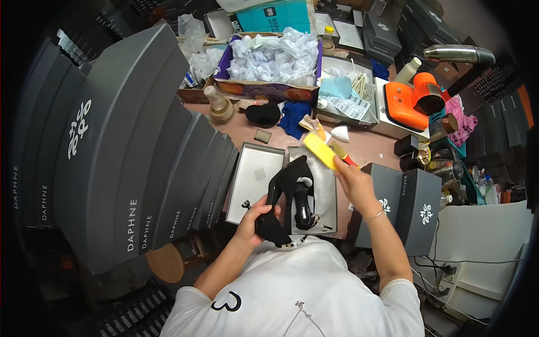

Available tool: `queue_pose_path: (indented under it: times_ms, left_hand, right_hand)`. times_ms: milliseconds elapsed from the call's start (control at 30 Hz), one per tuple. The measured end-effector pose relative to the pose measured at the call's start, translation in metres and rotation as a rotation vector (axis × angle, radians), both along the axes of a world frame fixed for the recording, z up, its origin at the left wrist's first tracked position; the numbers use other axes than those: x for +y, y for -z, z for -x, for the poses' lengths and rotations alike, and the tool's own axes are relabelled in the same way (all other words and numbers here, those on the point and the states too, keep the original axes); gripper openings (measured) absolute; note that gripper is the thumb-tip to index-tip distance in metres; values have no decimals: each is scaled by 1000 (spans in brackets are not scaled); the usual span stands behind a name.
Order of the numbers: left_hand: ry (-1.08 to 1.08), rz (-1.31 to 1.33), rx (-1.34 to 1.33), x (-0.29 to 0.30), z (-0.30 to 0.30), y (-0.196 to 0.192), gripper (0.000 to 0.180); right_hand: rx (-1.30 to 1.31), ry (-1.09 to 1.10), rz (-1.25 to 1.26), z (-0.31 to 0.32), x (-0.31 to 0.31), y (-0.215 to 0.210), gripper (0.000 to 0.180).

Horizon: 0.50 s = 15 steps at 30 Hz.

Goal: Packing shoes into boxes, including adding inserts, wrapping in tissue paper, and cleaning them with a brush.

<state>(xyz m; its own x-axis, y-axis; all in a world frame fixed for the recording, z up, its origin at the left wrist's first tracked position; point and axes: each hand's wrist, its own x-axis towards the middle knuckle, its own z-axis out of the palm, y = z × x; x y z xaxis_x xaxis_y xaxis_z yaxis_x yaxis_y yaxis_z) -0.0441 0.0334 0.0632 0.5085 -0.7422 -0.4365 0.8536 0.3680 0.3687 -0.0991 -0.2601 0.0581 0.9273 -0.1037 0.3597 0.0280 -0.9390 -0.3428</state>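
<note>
My left hand [251, 223] is closed round a black high-heeled shoe [273, 227], tilted in front of my shirt. In my right hand [357, 184] is a flat yellow block [319, 150], gripped at its near end and raised above the far edge of the open shoe box. Whether it is a sponge or the back of a brush cannot be made out. Another black shoe [304, 212] lies in the grey shoe box [332, 216] beside white tissue paper [324, 182]. To the left is a shallow box part [255, 171] with a white inside.
Stacks of dark shoe boxes [126, 118] rise at the left; closed boxes [421, 210] stand at the right. Behind are a small brush [343, 153], a blue cloth [295, 119], a glass bottle [218, 105], a carton of crumpled plastic [274, 59] and an orange device [405, 106].
</note>
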Motion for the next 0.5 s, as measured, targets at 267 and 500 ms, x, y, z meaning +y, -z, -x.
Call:
queue_pose_path:
  times_ms: [267,500]
  left_hand:
    - [-136,-75,-121,-14,-8,-9,46]
    - [-58,-614,-670,-7,-5,-23,63]
  right_hand:
    - [431,-275,-926,3,120,-58,90]
    - [268,-68,-1843,-14,95,-40,73]
